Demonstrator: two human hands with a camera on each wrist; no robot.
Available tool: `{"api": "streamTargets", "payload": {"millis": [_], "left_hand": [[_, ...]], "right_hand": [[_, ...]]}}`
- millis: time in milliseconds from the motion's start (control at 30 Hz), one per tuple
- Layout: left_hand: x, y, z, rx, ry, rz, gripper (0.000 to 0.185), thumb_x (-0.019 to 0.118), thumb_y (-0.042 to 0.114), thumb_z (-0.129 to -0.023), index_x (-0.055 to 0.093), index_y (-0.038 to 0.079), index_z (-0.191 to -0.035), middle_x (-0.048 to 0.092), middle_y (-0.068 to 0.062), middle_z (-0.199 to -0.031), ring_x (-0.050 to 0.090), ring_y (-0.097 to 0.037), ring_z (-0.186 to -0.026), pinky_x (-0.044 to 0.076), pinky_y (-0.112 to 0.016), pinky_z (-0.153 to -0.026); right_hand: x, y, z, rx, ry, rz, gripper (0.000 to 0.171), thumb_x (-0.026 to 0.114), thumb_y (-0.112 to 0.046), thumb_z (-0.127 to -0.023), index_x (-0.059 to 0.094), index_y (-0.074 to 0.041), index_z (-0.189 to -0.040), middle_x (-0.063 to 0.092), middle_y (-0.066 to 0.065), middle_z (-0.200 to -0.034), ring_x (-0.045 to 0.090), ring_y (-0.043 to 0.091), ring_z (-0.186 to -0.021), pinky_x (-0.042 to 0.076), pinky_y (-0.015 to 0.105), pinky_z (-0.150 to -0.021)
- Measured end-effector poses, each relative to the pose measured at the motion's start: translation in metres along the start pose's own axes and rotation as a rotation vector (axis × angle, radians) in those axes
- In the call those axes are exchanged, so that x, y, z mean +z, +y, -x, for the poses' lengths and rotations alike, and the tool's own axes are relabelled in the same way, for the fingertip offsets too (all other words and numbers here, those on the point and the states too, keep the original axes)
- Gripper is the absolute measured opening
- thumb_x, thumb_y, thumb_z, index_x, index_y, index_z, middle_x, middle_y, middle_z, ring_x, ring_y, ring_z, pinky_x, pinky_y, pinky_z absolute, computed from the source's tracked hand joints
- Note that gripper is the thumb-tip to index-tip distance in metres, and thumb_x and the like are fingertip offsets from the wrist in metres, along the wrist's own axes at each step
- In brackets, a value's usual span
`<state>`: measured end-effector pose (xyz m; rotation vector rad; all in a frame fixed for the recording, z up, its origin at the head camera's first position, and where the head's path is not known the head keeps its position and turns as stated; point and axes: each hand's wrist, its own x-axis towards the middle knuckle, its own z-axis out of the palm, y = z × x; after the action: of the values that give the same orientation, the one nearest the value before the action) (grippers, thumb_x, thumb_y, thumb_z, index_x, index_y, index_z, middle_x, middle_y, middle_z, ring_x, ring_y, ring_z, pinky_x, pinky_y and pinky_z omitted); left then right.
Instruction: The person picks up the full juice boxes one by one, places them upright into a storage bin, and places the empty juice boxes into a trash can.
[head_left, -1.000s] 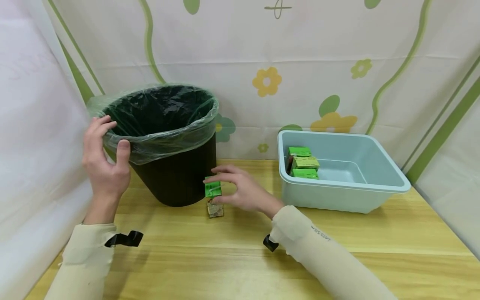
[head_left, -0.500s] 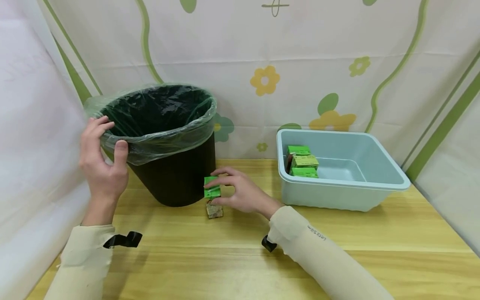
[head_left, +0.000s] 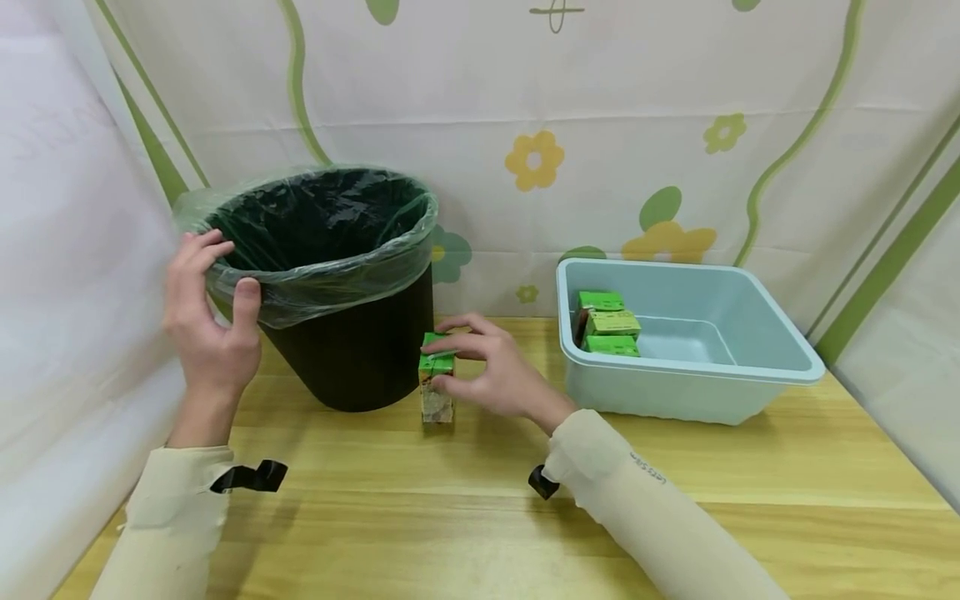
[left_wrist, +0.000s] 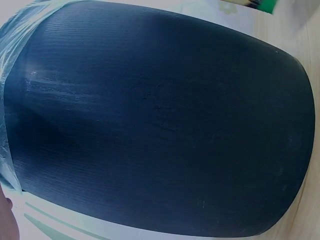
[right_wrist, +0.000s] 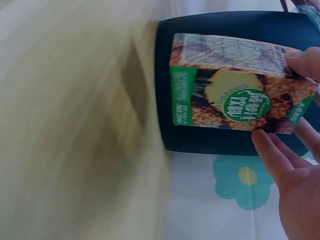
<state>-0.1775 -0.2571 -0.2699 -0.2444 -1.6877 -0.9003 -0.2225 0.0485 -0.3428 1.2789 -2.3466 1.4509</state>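
Observation:
My right hand [head_left: 491, 371] pinches a small juice carton [right_wrist: 235, 85] near its top, thumb on one side and fingertips on the other. Green covers its top, and a pineapple picture shows on its side. In the right wrist view, the carton's bottom is apart from the wooden table, and the black trash can is behind it. My left hand [head_left: 213, 321] holds the near-left rim of the trash can [head_left: 352, 350], its fingers over the edge and thumb on the outside. A thin translucent green bag [head_left: 330, 287] lines the can and folds over its rim.
A light blue plastic bin [head_left: 675, 392] stands on the table [head_left: 390, 517] at the right. Several green-topped cartons [head_left: 611, 323] are grouped at its left end. Behind everything hangs a flower-patterned cloth [head_left: 480, 83], with more cloth at both sides.
The right hand has closed on the juice carton and raised it slightly, shifting it a little to the right; more of its side shows. The left hand has stayed on the trash can's rim.

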Motion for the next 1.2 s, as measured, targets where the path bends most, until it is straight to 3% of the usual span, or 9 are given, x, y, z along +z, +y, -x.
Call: {"api": "streamTargets", "payload": {"millis": [200,433,600,933,1200], "left_hand": [[0.0,-0.002,0.0,-0.002,-0.005,-0.001,0.079,0.061,0.062,-0.099,0.065,-0.011,-0.129,0.062,-0.028,-0.145,0.044,-0.04,-0.154,0.028,-0.038,-0.133],[-0.001,-0.009,0.0,0.003,0.002,-0.013,0.078,0.062,0.062,-0.099,0.066,-0.01,-0.129,0.063,-0.025,-0.145,0.045,-0.04,-0.153,0.028,-0.038,-0.133],[-0.001,-0.011,0.0,0.003,0.001,-0.018,0.078,0.061,0.062,-0.099,0.066,-0.009,-0.129,0.063,-0.024,-0.145,0.045,-0.039,-0.153,0.028,-0.038,-0.133],[-0.001,-0.002,0.0,-0.001,0.002,-0.008,0.076,0.061,0.059,-0.099,0.065,-0.011,-0.129,0.063,-0.027,-0.145,0.045,-0.04,-0.153,0.028,-0.038,-0.133],[-0.001,0.003,0.0,0.004,0.006,0.001,0.077,0.062,0.06,-0.099,0.066,-0.011,-0.128,0.063,-0.029,-0.144,0.045,-0.042,-0.153,0.029,-0.038,-0.132]], "right_hand": [[-0.009,-0.009,-0.005,-0.051,0.058,0.0,0.036,0.083,-0.018,-0.091,0.078,-0.016,-0.127,0.064,0.003,-0.144,0.065,0.017,-0.129,0.062,0.039,-0.101],[-0.019,-0.019,-0.01,-0.082,0.085,0.001,0.038,0.08,-0.015,-0.093,0.076,-0.019,-0.131,0.066,0.003,-0.141,0.065,0.017,-0.128,0.062,0.032,-0.098],[-0.024,-0.023,-0.012,-0.098,0.097,0.019,0.035,0.077,-0.014,-0.096,0.077,-0.018,-0.13,0.065,0.001,-0.142,0.063,0.018,-0.13,0.063,0.034,-0.097],[-0.028,-0.03,-0.013,-0.138,0.128,-0.023,0.032,0.072,-0.012,-0.1,0.076,-0.014,-0.131,0.066,0.002,-0.141,0.063,0.017,-0.131,0.063,0.034,-0.098],[-0.033,-0.035,-0.018,-0.194,0.207,-0.049,0.036,0.073,-0.009,-0.099,0.073,-0.012,-0.135,0.065,0.005,-0.14,0.066,0.019,-0.128,0.064,0.034,-0.095]]}}
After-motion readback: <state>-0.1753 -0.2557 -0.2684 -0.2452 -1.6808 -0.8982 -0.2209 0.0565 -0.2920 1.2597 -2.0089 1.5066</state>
